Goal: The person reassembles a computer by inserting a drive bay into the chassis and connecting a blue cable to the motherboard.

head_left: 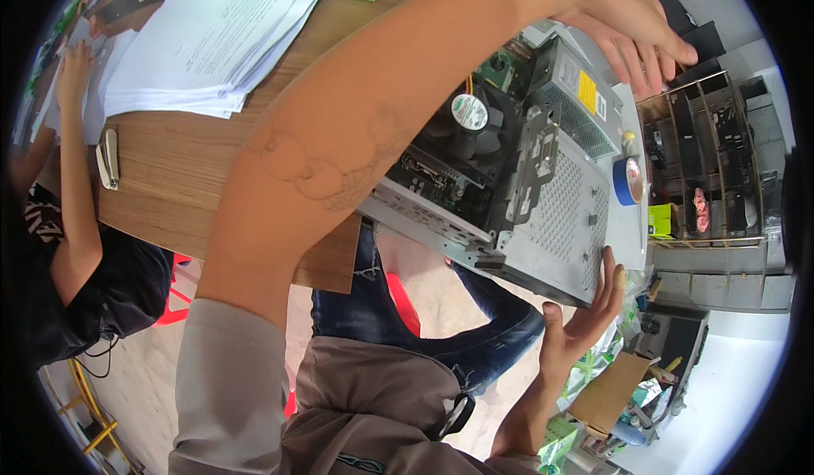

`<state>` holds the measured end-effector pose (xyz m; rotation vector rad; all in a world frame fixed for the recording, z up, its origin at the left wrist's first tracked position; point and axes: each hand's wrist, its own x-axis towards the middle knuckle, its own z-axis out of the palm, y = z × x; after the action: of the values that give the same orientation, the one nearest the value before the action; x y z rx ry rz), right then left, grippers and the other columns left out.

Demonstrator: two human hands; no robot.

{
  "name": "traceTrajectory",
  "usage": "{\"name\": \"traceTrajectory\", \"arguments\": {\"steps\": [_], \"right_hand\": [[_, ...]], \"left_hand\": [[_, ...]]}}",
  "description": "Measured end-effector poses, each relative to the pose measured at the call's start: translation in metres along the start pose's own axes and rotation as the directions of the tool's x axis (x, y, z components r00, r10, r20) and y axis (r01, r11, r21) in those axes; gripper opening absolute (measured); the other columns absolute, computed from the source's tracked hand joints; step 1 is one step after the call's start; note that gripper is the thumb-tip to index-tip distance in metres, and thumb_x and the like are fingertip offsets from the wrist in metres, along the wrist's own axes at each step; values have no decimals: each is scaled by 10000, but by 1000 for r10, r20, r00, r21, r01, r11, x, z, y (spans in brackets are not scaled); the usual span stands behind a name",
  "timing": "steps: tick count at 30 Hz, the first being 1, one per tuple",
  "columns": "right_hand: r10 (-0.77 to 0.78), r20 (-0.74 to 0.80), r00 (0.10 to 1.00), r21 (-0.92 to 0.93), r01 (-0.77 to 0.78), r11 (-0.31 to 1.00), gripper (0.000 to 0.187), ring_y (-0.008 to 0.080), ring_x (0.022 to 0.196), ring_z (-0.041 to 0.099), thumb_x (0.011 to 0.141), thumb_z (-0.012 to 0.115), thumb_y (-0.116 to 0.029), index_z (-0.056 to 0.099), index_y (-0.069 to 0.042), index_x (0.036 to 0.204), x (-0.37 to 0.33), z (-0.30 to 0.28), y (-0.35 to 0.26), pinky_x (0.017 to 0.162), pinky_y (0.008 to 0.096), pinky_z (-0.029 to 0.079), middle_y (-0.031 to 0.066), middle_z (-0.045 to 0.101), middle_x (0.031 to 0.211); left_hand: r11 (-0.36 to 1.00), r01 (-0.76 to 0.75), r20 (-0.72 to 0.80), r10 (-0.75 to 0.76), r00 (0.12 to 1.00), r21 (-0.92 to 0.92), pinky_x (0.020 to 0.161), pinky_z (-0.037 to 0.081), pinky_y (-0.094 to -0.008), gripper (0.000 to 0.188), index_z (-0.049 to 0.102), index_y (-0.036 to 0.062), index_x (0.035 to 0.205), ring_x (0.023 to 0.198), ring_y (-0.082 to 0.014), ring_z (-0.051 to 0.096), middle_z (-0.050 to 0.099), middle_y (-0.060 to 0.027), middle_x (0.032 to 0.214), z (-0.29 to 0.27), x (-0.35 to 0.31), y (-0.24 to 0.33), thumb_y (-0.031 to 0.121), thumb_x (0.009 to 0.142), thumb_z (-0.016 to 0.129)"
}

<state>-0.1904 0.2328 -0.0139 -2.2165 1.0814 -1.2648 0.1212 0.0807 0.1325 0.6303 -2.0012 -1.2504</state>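
An opened computer case (543, 212) lies at the table's edge, its inside facing up. It shows a round cooling fan with a white label (470, 112) and a silver power supply (577, 93) with a yellow sticker. My left arm reaches across the case and hides part of its inside. Beyond the power supply is my left hand (623, 38), fingers apart and bent downward, with nothing visible in them. My right hand (585, 310) is at the near right corner of the case, its thumb on one side and fingers on the other.
Stacked papers (212, 42) and a stapler (108, 159) lie on the wooden table (170, 170). Blue tape (627, 181) sits right of the case. A wire rack (704, 161) and a cardboard box (606, 390) stand further right. Another person's arm (78, 178) is at the left.
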Motion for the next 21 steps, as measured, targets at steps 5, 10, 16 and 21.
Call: {"name": "traceTrajectory", "arguments": {"steps": [5,10,16,21], "right_hand": [[47,0,999,60,-46,997,984,403,1400,350,788,810,-341,214,-25,1505,5,0,-4,1174,487,232,283,326,1513],[51,-3,999,53,-50,997,965,396,1386,378,798,806,-333,224,7,1488,12,6,-5,1164,468,242,290,372,1489],[99,-100,990,90,-91,992,948,381,1354,424,788,807,-379,265,27,1451,3,10,-7,1154,463,261,279,446,1432],[111,-58,992,148,-102,984,1008,383,1359,417,733,839,-407,280,31,1447,5,7,-10,1154,457,265,278,424,1449]], "left_hand": [[1000,-1,-237,3,972,7,968,508,-397,703,591,-76,1214,1069,-309,656,640,-232,1201,-5,8,-7,567,931,556],[836,445,-12,-466,885,320,853,529,-400,644,673,-60,1080,955,-316,683,691,-214,1087,32,38,-50,549,957,503],[658,292,58,-456,888,694,768,499,-435,605,668,-85,981,842,-347,671,681,-241,894,67,42,-41,500,951,521],[714,295,29,-403,915,635,758,488,-428,587,678,-64,926,845,-337,666,686,-229,895,57,35,-48,499,954,516]]}}
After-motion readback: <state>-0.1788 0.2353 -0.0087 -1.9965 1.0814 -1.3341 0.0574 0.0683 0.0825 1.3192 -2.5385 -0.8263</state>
